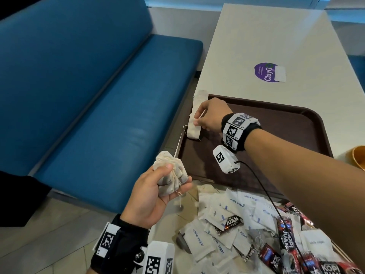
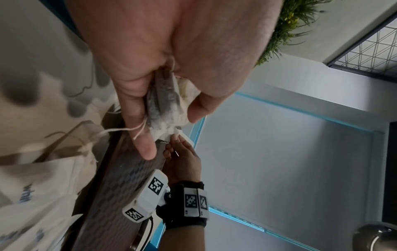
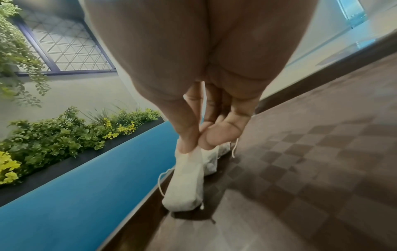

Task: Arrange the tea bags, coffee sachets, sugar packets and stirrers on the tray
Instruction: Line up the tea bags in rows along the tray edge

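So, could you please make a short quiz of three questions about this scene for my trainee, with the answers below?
1. True or false: the left hand grips a bunch of tea bags.
2. Where is the row of tea bags that the right hand pinches?
A. along the left edge of the brown tray
B. on the blue bench
C. inside the orange cup
3. Fill in: the loose pile at the near edge of the table holds coffee sachets and white ____ packets.

Key: 1 true; 2 A; 3 sugar.
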Available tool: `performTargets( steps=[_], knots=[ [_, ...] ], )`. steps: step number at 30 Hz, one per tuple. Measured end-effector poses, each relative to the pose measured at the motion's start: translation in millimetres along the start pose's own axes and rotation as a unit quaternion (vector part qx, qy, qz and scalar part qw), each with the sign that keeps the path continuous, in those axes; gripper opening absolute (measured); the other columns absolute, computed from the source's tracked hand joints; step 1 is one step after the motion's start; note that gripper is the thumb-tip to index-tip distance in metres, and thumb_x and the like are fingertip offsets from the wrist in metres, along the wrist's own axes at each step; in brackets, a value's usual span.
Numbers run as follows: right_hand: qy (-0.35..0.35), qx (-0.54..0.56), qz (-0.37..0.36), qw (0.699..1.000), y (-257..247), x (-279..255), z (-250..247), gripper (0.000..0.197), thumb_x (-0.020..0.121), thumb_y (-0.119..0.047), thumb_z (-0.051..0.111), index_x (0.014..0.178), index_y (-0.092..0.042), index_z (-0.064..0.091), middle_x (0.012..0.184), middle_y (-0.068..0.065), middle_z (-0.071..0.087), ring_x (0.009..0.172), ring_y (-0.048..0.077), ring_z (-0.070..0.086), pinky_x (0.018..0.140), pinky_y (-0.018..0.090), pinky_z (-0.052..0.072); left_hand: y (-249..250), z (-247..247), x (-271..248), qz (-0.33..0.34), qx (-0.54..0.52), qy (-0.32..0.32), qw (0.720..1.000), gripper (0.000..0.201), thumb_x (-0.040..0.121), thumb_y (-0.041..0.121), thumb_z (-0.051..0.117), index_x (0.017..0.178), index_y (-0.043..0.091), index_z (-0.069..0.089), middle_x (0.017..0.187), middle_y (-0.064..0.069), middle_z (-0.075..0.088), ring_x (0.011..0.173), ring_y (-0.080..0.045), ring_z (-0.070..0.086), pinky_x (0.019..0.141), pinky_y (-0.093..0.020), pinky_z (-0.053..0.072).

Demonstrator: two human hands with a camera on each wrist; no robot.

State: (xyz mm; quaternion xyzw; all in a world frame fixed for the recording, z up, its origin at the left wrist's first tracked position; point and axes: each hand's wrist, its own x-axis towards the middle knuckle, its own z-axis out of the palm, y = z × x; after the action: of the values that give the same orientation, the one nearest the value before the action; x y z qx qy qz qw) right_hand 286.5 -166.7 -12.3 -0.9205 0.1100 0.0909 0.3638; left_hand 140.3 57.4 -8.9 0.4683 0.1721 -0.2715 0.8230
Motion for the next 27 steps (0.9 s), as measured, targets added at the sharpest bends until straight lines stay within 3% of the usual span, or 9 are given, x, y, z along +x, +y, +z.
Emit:
performTargets(
  steps=[3, 5, 10, 13, 15, 18, 21, 24, 27],
  knots=[
    [-0.005, 0.020, 0.011, 1.000, 1.9, 1.5, 3.4, 0.014, 0.085, -0.015, 0.082, 0.082, -0.016, 0.069, 0.073, 0.004, 0.072, 0.057, 0.014, 0.063, 0.060, 0.026, 0.058, -0.1, -1.2, 1.9, 0.004, 0.000, -0.002, 1.000, 0.028, 0.101, 0.010, 0.054, 0.119, -0.008, 0.064, 0.102, -0.024, 0.073, 0.103, -0.047, 0.071, 0.076, -0.043, 0.064],
    [-0.005, 0.007, 0.010, 1.000, 2.6, 2.6, 5.4, 0.014, 0.085, -0.018, 0.083, 0.084, -0.014, 0.069, 0.070, 0.000, 0.070, 0.059, 0.013, 0.063, 0.061, 0.026, 0.055, -0.8, -2.9, 3.5, 0.008, 0.005, -0.006, 1.000, 0.027, 0.101, 0.005, 0.051, 0.119, -0.010, 0.062, 0.101, -0.024, 0.072, 0.106, -0.050, 0.069, 0.078, -0.045, 0.063],
    [0.044, -0.037, 0.004, 0.998, 4.2, 1.6, 0.8, 0.027, 0.079, -0.029, 0.087, 0.093, -0.022, 0.066, 0.096, -0.005, 0.061, 0.089, 0.014, 0.059, 0.078, 0.026, 0.043, 0.0, -6.0, 6.2, -0.005, -0.008, -0.029, 1.000, 0.038, 0.091, -0.009, 0.035, 0.119, -0.015, 0.060, 0.105, -0.028, 0.067, 0.111, -0.052, 0.066, 0.077, -0.049, 0.062],
    [0.041, -0.011, -0.045, 0.998, -8.1, -24.0, -6.7, 0.019, 0.084, -0.032, 0.082, 0.092, -0.020, 0.069, 0.084, -0.008, 0.061, 0.078, 0.007, 0.058, 0.064, 0.016, 0.041, 1.5, -6.2, 7.2, -0.026, -0.035, -0.054, 0.998, 0.046, 0.087, -0.012, 0.029, 0.122, -0.013, 0.059, 0.110, -0.029, 0.066, 0.112, -0.052, 0.066, 0.074, -0.047, 0.062],
    [-0.001, 0.012, -0.092, 0.996, -17.8, -52.2, -7.7, 0.014, 0.086, -0.032, 0.079, 0.088, -0.020, 0.073, 0.076, -0.008, 0.066, 0.065, 0.001, 0.058, 0.060, 0.011, 0.042, 1.2, -6.5, 8.0, -0.031, -0.039, -0.062, 0.997, 0.048, 0.085, -0.015, 0.029, 0.122, -0.013, 0.059, 0.112, -0.031, 0.066, 0.111, -0.050, 0.067, 0.074, -0.047, 0.062],
    [-0.108, 0.066, -0.135, 0.983, -22.9, -92.1, -0.8, 0.014, 0.086, -0.033, 0.080, 0.086, -0.020, 0.074, 0.082, -0.001, 0.075, 0.077, 0.014, 0.070, 0.078, 0.033, 0.058, -0.3, -4.1, 7.6, -0.028, -0.038, -0.079, 0.996, 0.048, 0.082, -0.016, 0.041, 0.128, -0.011, 0.057, 0.122, -0.038, 0.062, 0.119, -0.051, 0.062, 0.082, -0.051, 0.061],
    [-0.141, 0.083, -0.143, 0.976, -20.5, -113.4, 6.4, 0.016, 0.084, -0.032, 0.084, 0.086, -0.020, 0.073, 0.083, 0.003, 0.075, 0.082, 0.025, 0.071, 0.083, 0.047, 0.059, -3.0, -0.8, 7.6, -0.024, -0.046, -0.102, 0.993, 0.049, 0.087, -0.019, 0.043, 0.133, -0.007, 0.055, 0.130, -0.035, 0.060, 0.125, -0.050, 0.058, 0.084, -0.052, 0.060],
    [-0.117, 0.101, -0.153, 0.976, -18.3, -119.7, 7.9, 0.017, 0.082, -0.030, 0.086, 0.089, -0.023, 0.071, 0.085, 0.003, 0.073, 0.080, 0.024, 0.068, 0.084, 0.048, 0.058, -5.8, 1.7, 7.1, -0.022, -0.032, -0.113, 0.993, 0.048, 0.092, -0.021, 0.037, 0.134, -0.005, 0.055, 0.127, -0.030, 0.063, 0.117, -0.045, 0.066, 0.082, -0.049, 0.061],
    [-0.091, 0.107, -0.177, 0.974, -16.5, -124.0, 6.5, 0.019, 0.082, -0.030, 0.086, 0.094, -0.026, 0.071, 0.084, -0.004, 0.069, 0.074, 0.012, 0.063, 0.077, 0.035, 0.057, -7.4, 5.9, 5.4, -0.025, 0.008, -0.116, 0.993, 0.048, 0.093, -0.023, 0.037, 0.134, -0.004, 0.053, 0.125, -0.030, 0.064, 0.109, -0.039, 0.069, 0.080, -0.046, 0.061]
  ],
)
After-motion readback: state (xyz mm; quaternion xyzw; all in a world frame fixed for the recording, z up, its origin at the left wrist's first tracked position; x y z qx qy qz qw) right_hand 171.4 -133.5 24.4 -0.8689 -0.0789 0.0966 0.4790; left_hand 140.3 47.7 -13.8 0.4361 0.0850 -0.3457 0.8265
